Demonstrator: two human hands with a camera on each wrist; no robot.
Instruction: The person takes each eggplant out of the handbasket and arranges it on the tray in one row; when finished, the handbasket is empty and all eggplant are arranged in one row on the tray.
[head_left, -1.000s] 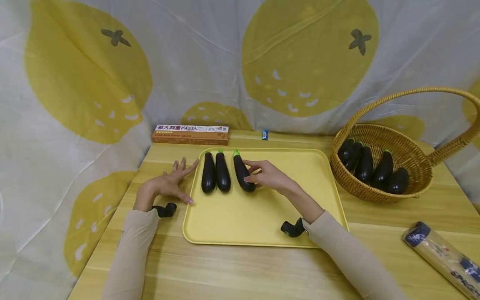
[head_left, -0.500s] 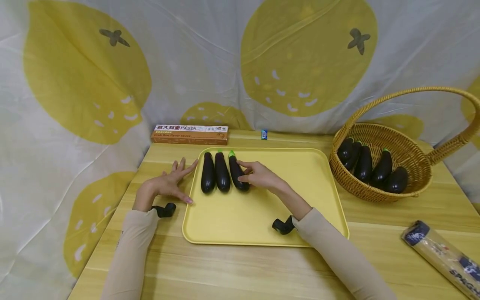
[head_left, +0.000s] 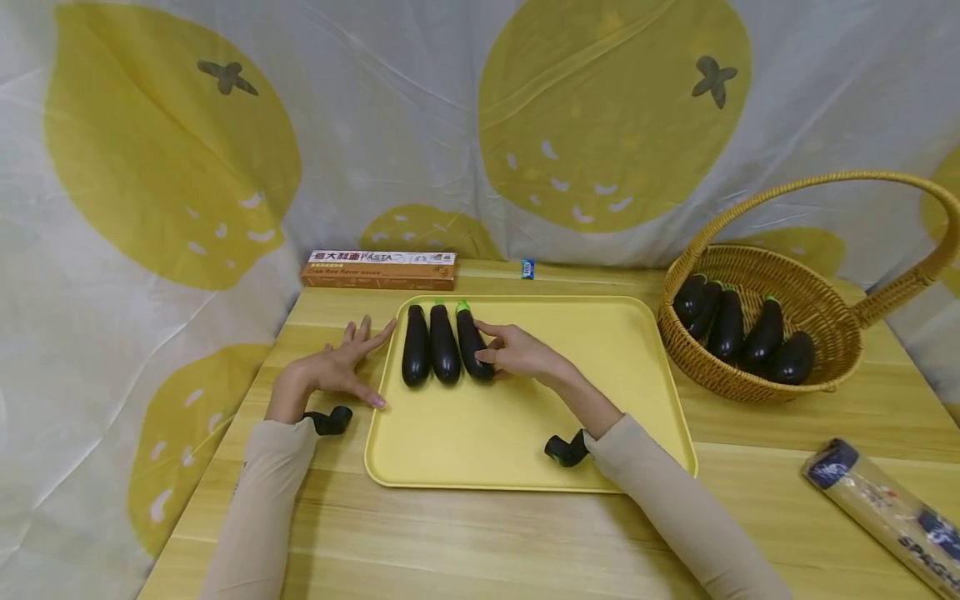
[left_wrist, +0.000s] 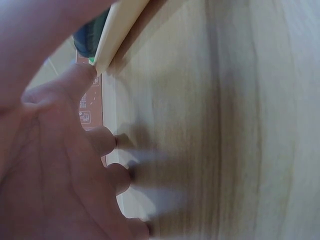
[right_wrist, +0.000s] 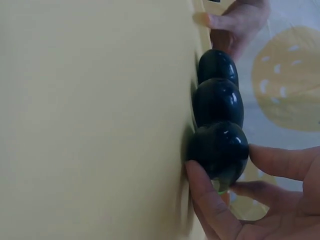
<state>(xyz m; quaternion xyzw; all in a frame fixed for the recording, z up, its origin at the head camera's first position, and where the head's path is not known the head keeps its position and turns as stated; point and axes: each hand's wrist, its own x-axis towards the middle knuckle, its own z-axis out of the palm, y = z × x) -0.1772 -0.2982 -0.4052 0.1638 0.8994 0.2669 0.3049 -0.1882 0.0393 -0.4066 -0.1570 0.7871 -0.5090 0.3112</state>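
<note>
Three dark eggplants lie side by side at the left of the yellow tray (head_left: 540,442), stems toward the back. My right hand (head_left: 517,352) pinches the rightmost eggplant (head_left: 470,340) between thumb and fingers, as the right wrist view also shows. Left of it are the middle eggplant (head_left: 445,343) and the leftmost eggplant (head_left: 416,346). With fingers spread, my left hand (head_left: 337,367) rests at the tray's left edge, thumb and index fingertip on the rim. In the left wrist view its other fingertips (left_wrist: 120,178) touch the wooden table (left_wrist: 240,125).
A wicker basket (head_left: 757,387) with a tall handle stands at the right, several eggplants (head_left: 726,327) inside. A pasta box (head_left: 378,271) and a small blue packet (head_left: 528,268) lie behind the tray. A spaghetti pack (head_left: 885,512) lies at front right. Lemon-print cloth (head_left: 420,125) hangs behind.
My right hand has moved left with the rightmost eggplant, bringing it close beside the middle one and straighter in line. My left hand has stayed in place.
</note>
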